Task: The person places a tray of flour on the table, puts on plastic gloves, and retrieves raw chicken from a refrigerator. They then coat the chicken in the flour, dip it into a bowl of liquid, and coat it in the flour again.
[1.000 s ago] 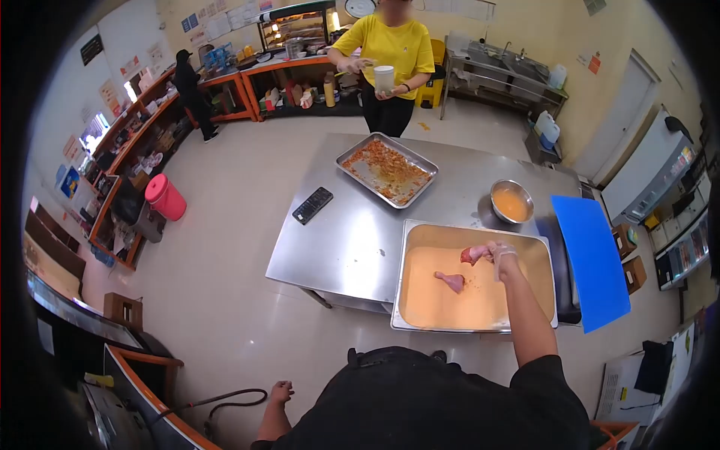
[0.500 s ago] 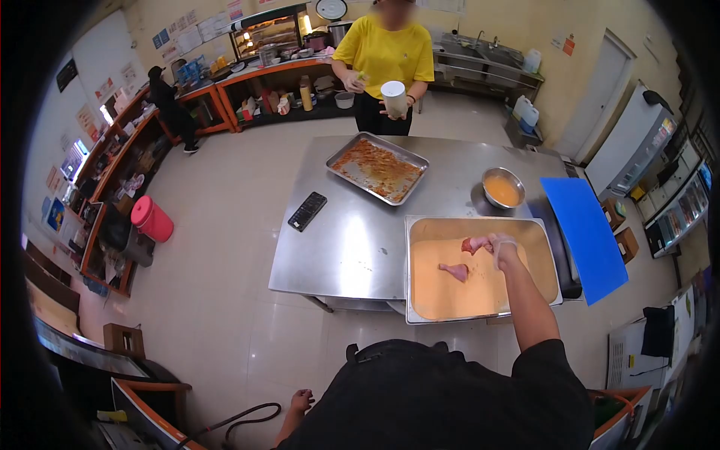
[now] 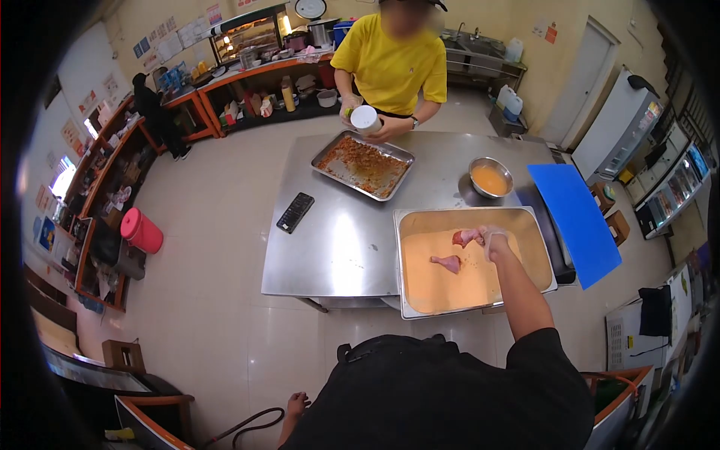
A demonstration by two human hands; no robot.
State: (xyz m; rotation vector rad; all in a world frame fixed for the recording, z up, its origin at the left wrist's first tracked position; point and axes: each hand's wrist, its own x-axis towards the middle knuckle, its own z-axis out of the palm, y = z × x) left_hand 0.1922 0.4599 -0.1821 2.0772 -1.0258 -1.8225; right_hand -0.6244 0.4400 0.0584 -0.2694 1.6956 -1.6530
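Observation:
In the head view my right hand (image 3: 493, 241), in a clear plastic glove, is closed on a raw chicken piece (image 3: 466, 238), whose reddish end sticks out to the left. It is over a deep steel pan (image 3: 403, 304) of pale orange breading powder (image 3: 435, 291). One raw drumstick (image 3: 448, 263) lies on the powder, left of and below the held piece. My left hand (image 3: 298, 405) hangs low beside my body over the floor, away from the table. Its fingers are loosely bent and apart, with nothing visible in them.
On the steel table (image 3: 322, 262) are a steel bowl of orange liquid (image 3: 491, 180), a shallow tray (image 3: 384, 196) with reddish-brown bits, and a black phone (image 3: 295, 213). A blue board (image 3: 576, 225) is at the right. Opposite, a person in yellow (image 3: 394, 64) holds a white-lidded container (image 3: 365, 120).
The person opposite has leaned in and brought the container down over the tray, tilting it. My right hand stays over the pan with the chicken piece. The whole view has shifted slightly.

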